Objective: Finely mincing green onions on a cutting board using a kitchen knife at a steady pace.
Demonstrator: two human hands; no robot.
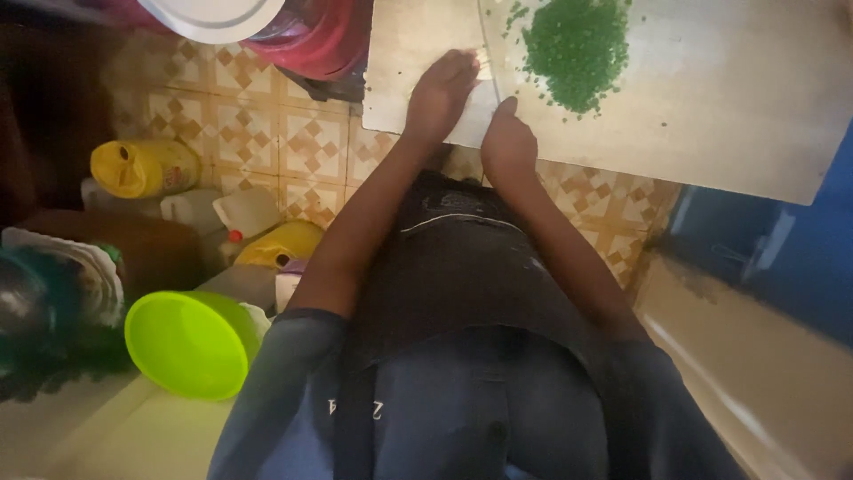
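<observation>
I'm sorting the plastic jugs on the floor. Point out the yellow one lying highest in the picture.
The yellow jug at far left, round mouth facing the camera. The other yellow jug lies lower, nearer the green bowl.

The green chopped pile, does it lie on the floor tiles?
No, the green chopped pile lies on the pale cutting board.

Both bare arms stretch forward, close together, elbows bent slightly outward. The left hand (pixel 442 93) lies palm down, fingers extended and held together, pressed flat. The right hand (pixel 508 142) sits just beside it, curled into a loose fist with the thumb pointing forward; what it grips cannot be made out.
</observation>
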